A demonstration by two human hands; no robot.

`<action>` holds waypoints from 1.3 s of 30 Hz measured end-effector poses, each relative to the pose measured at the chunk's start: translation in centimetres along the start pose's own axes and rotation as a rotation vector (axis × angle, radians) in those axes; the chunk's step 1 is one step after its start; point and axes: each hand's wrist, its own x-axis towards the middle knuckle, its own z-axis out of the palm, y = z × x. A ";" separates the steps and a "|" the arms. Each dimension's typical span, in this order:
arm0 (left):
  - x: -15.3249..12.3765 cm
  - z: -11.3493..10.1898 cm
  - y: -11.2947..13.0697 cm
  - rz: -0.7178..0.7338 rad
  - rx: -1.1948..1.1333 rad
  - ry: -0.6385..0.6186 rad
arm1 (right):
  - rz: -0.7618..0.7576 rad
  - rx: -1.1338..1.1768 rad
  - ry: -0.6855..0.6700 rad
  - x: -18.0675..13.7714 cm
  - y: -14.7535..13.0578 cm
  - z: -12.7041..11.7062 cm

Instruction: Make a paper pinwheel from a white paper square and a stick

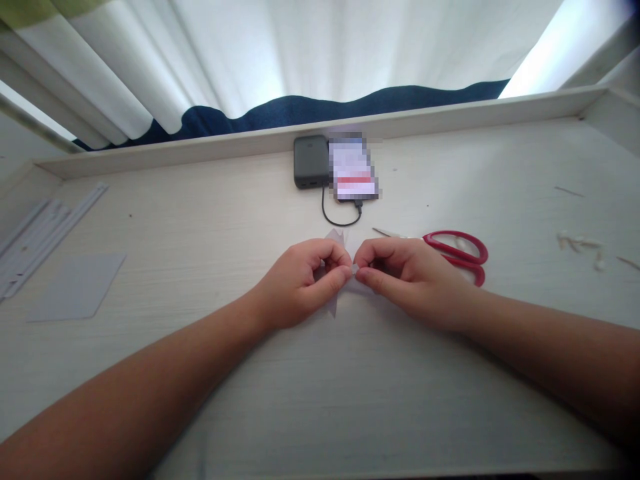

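My left hand [317, 280] and my right hand [400, 277] meet near the middle of the table, thumbs and forefingers pinched close together. Between them is a piece of folded white paper [333, 308], with pointed corners showing above and below my left fingers and a strip under my right. Most of the paper is covered by my fingers. Red-handled scissors [457, 245] lie just behind my right hand, their blade tips pointing left and part of them hidden by the hand.
A black power bank [311, 162] is cabled to a phone [353, 167] at the back. A sheet of white paper [77, 287] and a stack of paper strips [45, 230] lie at left. Small pale scraps [580, 243] sit at right. A raised ledge [225, 148] borders the table below the curtain.
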 end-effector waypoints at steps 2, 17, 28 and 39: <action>0.0 0.0 0.0 0.007 0.020 -0.004 | 0.002 0.001 -0.006 0.0 -0.1 -0.1; 0.7 -2.0 -1.7 -0.122 0.241 0.477 | -0.064 -0.076 0.152 -0.4 0.9 -0.2; 0.5 -1.7 -1.7 -0.207 0.108 0.359 | -0.210 -0.154 0.163 -0.4 0.8 -0.5; 0.7 -2.2 -2.3 -0.184 -0.328 0.315 | -0.209 -0.145 0.145 -0.1 0.9 -0.4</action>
